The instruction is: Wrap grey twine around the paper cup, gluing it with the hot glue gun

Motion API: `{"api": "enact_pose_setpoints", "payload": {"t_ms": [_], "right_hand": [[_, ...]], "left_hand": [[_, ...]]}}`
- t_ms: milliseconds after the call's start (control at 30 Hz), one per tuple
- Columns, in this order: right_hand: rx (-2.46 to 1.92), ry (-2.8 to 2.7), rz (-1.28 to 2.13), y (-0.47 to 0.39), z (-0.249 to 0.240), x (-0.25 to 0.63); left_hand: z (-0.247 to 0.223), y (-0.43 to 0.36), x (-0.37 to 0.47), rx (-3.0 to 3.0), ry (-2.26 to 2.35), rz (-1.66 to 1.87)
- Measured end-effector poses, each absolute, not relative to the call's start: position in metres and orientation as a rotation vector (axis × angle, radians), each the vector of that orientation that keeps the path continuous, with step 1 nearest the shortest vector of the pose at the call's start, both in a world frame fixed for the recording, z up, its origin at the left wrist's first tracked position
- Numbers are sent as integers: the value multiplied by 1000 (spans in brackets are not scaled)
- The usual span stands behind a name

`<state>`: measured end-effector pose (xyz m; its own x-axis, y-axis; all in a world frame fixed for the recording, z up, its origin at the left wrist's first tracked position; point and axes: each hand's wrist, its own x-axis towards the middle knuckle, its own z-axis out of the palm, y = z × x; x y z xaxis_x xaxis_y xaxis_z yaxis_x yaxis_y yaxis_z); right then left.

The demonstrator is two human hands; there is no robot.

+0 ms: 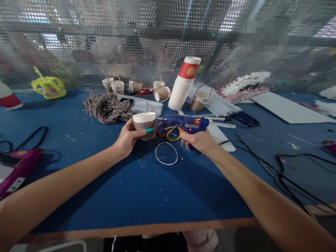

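Note:
My left hand (128, 138) is wrapped round a paper cup (145, 124) whose lower part is wound with grey-brown yarn and whose white rim is bare. In my right hand (196, 140) is a blue hot glue gun (183, 122), its small light glowing red. The gun's nozzle points left and comes close to the cup's right side; whether it touches, I cannot tell. Below the gun lie scissors (173, 133) with red and yellow handles, partly hidden. A thin pale ring (166, 153) rests flat on the blue table in front of the cup.
Behind are a grey yarn heap (107, 107), a leaning stack of paper cups (181, 87), and several small yarn-wrapped cups, one a handled basket (200, 101). A purple power strip (19, 171) sits left. Black cables (265, 162) cross the right side. Perforated metal (147, 45) stands behind.

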<state>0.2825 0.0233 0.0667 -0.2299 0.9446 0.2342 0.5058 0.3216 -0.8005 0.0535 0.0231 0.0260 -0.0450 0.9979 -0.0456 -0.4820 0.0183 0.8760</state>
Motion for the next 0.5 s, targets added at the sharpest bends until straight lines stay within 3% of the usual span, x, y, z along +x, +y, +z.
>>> {"api": "enact_pose_setpoints", "payload": {"t_ms": [333, 500], "right_hand": [[-1227, -1845, 720, 24, 64, 283], [-1280, -1839, 934, 26, 59, 288]], "left_hand": [[24, 25, 52, 822, 878, 1400], [24, 24, 53, 814, 899, 1414]]}}
